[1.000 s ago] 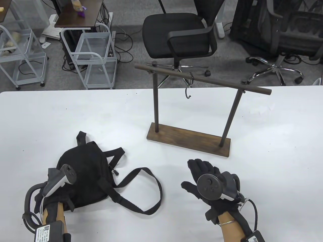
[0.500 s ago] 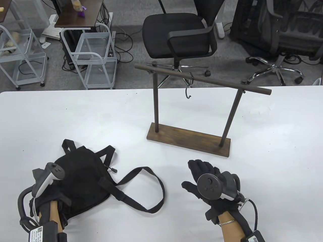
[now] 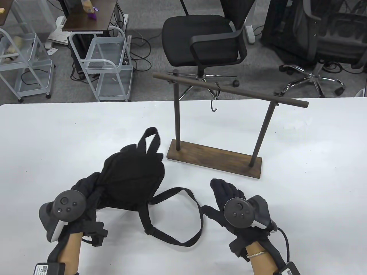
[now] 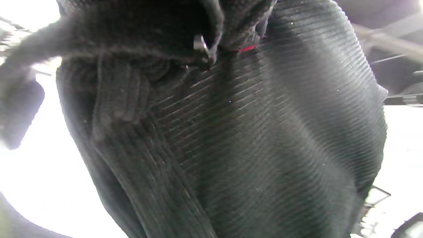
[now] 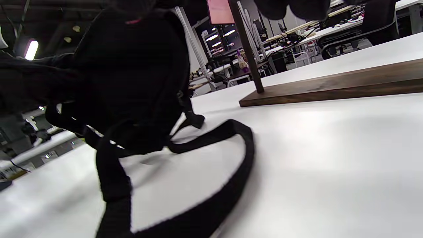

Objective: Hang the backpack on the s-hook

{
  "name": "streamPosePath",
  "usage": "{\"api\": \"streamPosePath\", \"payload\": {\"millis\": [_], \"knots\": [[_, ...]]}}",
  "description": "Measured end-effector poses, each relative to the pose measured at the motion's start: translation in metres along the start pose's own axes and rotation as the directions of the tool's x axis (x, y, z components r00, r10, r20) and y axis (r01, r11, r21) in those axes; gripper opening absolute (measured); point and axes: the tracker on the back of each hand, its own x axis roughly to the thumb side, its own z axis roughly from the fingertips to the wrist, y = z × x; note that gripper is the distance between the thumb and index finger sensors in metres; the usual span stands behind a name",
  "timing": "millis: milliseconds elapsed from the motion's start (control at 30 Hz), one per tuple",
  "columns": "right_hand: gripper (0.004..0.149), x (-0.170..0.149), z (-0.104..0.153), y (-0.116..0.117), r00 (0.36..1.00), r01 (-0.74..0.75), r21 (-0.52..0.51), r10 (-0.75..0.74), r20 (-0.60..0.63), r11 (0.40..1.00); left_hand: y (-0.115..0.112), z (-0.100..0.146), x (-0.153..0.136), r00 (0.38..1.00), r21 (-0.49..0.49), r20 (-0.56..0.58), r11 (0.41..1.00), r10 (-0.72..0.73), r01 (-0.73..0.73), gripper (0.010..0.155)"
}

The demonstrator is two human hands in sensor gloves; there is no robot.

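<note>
Lifted now, backpack [image 3: 132, 180] gripped by left hand [image 3: 86, 192]; right hand [image 3: 229, 200] spread, empty.

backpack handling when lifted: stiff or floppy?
Likely floppy: the backpack sags where the left hand grips it. Its shoulder strap trails limp on the table, so it may drag. Probably light: one hand raises it.

A big white worktop [image 3: 57, 134] fills the lower part of the frame. A brown wooden rack [image 3: 215, 160] stands on it, right of the middle. The black backpack [image 3: 132, 177] is at the lower left, and its long strap [image 3: 183, 220] lies looped on the worktop.
</note>
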Motion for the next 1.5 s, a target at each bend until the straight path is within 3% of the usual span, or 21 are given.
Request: {"api": "streamPosePath", "payload": {"millis": [100, 267, 333, 400, 433, 567, 700, 800, 833, 1000, 1133, 1267, 1500], "knots": [[0.092, 0.005, 0.002, -0.001, 0.988, 0.15, -0.051, -0.147, 0.052, 0.987, -0.005, 0.008, 0.028, 0.992, -0.001, 0.13, 1.0, 0.006, -0.006, 0.042], [0.092, 0.018, 0.004, 0.001, 0.894, 0.444, -0.09, -0.434, 0.111, 0.891, -0.019, 0.02, 0.069, 0.948, -0.04, 0.318, 0.999, -0.021, 0.036, 0.042], [0.083, 0.022, 0.005, 0.002, 0.865, 0.5, -0.146, -0.484, 0.133, 0.853, -0.023, 0.026, 0.08, 0.924, -0.034, 0.375, 0.995, -0.072, 0.091, 0.042], [0.062, 0.025, 0.006, -0.001, 0.849, 0.528, -0.262, -0.506, 0.148, 0.808, -0.026, 0.028, 0.085, 0.887, 0.009, 0.427, 0.982, -0.175, 0.19, 0.043], [0.051, 0.026, 0.005, -0.003, 0.847, 0.531, -0.289, -0.507, 0.159, 0.796, -0.027, 0.028, 0.085, 0.874, 0.016, 0.442, 0.976, -0.203, 0.219, 0.045], [0.043, 0.026, -0.003, -0.01, 0.829, 0.559, -0.308, -0.531, 0.176, 0.77, -0.032, 0.021, 0.074, 0.839, -0.063, 0.42, 0.912, -0.345, 0.406, 0.061], [0.04, 0.021, -0.028, -0.025, 0.863, 0.503, -0.347, -0.479, 0.158, 0.792, -0.041, 0.01, 0.037, 0.755, -0.044, 0.329, 0.79, -0.567, 0.612, 0.07], [0.038, 0.016, -0.058, -0.048, 0.867, 0.496, -0.375, -0.472, 0.161, 0.783, -0.046, 0.004, 0.005, 0.687, -0.146, 0.29, 0.679, -0.666, 0.72, 0.072], [0.038, 0.016, -0.063, -0.052, 0.865, 0.499, -0.375, -0.475, 0.16, 0.781, -0.046, 0.003, -0.001, 0.687, -0.171, 0.282, 0.669, -0.67, 0.723, 0.073], [0.038, 0.01, -0.101, -0.086, 0.852, 0.514, -0.402, -0.505, 0.139, 0.757, -0.043, -0.001, -0.015, 0.805, -0.241, 0.212, 0.768, -0.554, 0.593, 0.072], [0.039, -0.005, -0.126, -0.098, 0.851, 0.494, -0.435, -0.522, 0.064, 0.752, -0.045, -0.001, -0.009, 0.79, -0.225, 0.249, 0.759, -0.561, 0.611, 0.072], [0.04, -0.033, -0.13, -0.085, 0.805, 0.502, -0.515, -0.593, -0.016, 0.695, -0.046, 0.0, -0.004, 0.786, -0.218, 0.272, 0.76, -0.556, 0.613, 0.072], [0.048, -0.074, -0.116, -0.053, 0.723, 0.553, -0.504, -0.683, -0.106, 0.663, -0.046, -0.001, -0.007, 0.797, -0.243, 0.258, 0.762, -0.546, 0.601, 0.073]]}}
